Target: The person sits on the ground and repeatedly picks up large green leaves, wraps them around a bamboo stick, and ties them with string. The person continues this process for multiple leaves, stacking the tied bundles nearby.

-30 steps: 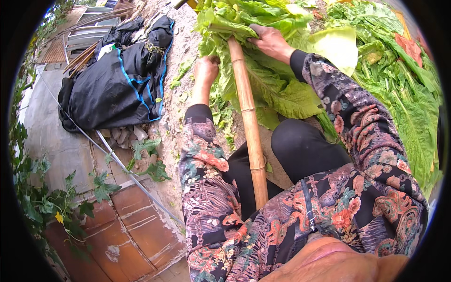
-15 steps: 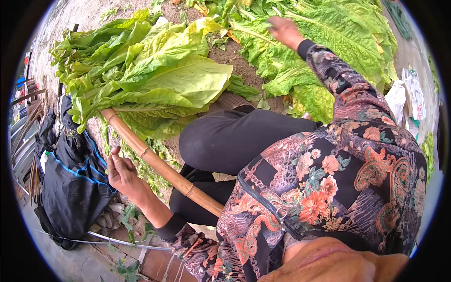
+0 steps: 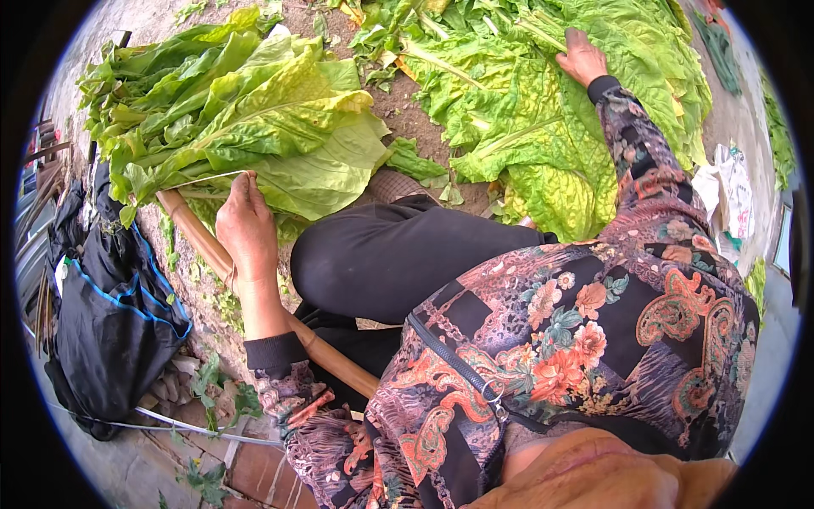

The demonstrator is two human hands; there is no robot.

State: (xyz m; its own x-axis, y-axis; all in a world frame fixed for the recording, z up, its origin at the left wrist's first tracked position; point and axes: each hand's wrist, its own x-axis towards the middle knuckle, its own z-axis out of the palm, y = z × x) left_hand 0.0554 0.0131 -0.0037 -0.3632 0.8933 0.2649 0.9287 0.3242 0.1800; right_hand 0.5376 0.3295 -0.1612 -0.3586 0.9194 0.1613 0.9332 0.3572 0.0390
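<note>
String (image 3: 206, 179) meets pinched left fingers (image 3: 246, 184); right fingers' (image 3: 576, 37) grip on leaves (image 3: 538, 114), sack's (image 3: 723, 191) contents unclear.

Leaf bundle (image 3: 254, 127): green, shading to yellow-green. Leaf pile (image 3: 526, 110): green with yellow mottling, pale midribs. Pole (image 3: 199, 233): tan-brown, darker joint rings. String (image 3: 203, 179): off-white. Jacket (image 3: 585, 339): black ground, orange-red floral and paisley print. Trousers (image 3: 373, 259): black. Sheet (image 3: 110, 331): black, blue trim.
</note>
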